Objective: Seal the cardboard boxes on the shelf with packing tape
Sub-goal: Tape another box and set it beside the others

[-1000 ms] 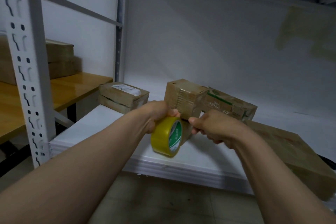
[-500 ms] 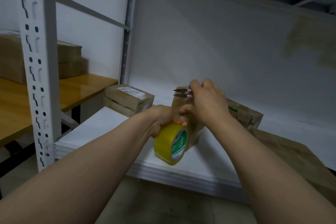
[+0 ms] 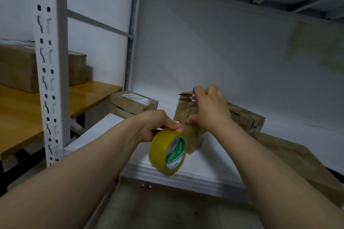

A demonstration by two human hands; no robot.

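- Two arms show, the left arm and the right arm, and both are bare as far as can be seen.
- The left grip is a bare hand with a shiny thumbnail.
- The right grip is a bare hand too.

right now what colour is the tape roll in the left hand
Yellow tape roll, green-and-white inner label, held by the left hand; head view.

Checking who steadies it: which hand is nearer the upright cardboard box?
Right. The right hand, holding snips, touches the upright box; the left hand holds the tape roll just left of it.
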